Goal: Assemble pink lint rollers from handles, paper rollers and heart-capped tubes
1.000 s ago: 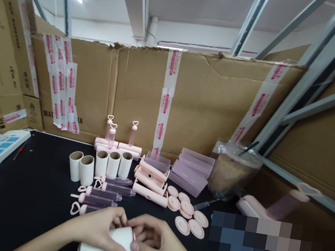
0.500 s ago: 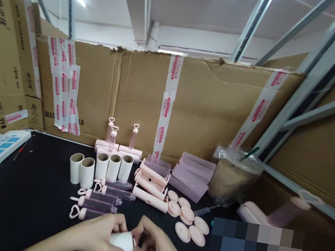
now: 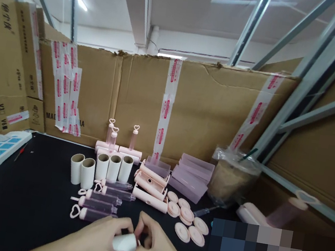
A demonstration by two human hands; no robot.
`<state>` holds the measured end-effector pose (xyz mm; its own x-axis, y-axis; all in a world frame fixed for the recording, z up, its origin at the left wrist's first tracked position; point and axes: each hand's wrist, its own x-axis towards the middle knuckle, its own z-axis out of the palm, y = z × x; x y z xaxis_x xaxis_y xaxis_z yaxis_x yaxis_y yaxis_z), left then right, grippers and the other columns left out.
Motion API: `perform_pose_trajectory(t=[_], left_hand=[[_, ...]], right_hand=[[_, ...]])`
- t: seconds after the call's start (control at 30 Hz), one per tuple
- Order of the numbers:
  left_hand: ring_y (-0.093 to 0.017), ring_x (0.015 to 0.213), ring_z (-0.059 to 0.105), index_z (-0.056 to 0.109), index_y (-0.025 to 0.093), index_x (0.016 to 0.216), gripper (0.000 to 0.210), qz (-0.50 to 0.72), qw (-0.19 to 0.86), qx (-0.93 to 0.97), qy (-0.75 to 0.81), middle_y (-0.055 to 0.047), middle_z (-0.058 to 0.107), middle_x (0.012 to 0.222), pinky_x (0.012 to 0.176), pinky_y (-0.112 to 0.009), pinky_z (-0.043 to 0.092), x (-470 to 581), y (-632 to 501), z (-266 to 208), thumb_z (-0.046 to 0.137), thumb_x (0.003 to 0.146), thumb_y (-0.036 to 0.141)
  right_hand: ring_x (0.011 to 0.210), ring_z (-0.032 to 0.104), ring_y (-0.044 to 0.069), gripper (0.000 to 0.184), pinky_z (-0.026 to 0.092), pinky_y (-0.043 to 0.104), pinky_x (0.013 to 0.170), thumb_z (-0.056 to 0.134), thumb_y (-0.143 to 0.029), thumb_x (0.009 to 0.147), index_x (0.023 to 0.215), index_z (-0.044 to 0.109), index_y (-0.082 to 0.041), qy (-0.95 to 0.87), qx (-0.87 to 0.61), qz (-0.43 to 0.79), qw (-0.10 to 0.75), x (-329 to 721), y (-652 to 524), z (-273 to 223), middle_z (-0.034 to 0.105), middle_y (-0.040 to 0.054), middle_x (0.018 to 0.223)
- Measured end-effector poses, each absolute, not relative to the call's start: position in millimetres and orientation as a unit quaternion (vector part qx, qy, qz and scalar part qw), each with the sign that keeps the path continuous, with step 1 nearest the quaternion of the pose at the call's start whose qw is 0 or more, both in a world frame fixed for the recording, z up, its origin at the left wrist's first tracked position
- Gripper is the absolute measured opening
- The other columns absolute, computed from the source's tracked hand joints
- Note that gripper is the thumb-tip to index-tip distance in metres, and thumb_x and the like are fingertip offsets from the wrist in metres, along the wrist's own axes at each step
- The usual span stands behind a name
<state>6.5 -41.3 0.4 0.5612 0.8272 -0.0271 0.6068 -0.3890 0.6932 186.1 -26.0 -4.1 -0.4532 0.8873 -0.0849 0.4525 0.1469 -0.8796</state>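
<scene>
At the frame's bottom centre, the left hand [image 3: 113,236] was curled around a roll [image 3: 126,243]; the right hand [image 3: 156,247], fingers bent, touched its right end, any grip unclear. Discs [image 3: 182,232] lay lower right of centre.

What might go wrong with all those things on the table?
The white roll, between the left hand and right hand, might slip. The white tubes stand upright close together, so one bump could topple several. If the plastic bag with the green straw holds a drink, a knock might spill it.
</scene>
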Motion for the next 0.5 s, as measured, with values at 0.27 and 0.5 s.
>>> perform_pose_trajectory(t=[0.27, 0.5], left_hand=[[-0.018, 0.072, 0.06, 0.059, 0.024, 0.098, 0.031, 0.177, 0.268, 0.841, 0.436, 0.0, 0.066, 0.081, 0.054, -0.022, 0.031, 12.8, -47.7, 4.3, 0.056, 0.075, 0.045], [-0.011, 0.058, 0.05, 0.063, 0.018, 0.076, 0.024, 0.168, 0.332, 0.833, 0.41, 0.005, 0.053, 0.061, 0.049, -0.021, 0.025, 11.3, -42.5, 2.9, 0.057, 0.075, 0.041]], right_hand=[[0.031, 0.038, 0.005, 0.02, 0.024, 0.014, 0.029, 0.049, -0.01, 0.056, 0.069, 0.039, -0.021, -0.72, -0.47, 0.474, 0.19, 192.2, -23.0, -8.2, 0.042, -0.0119, 0.046], [0.034, 0.041, 0.004, 0.019, 0.027, 0.012, 0.029, 0.048, -0.009, 0.056, 0.067, 0.039, -0.021, -0.724, -0.437, 0.497, 0.195, 193.5, -20.0, -15.7, 0.043, -0.0113, 0.048]])
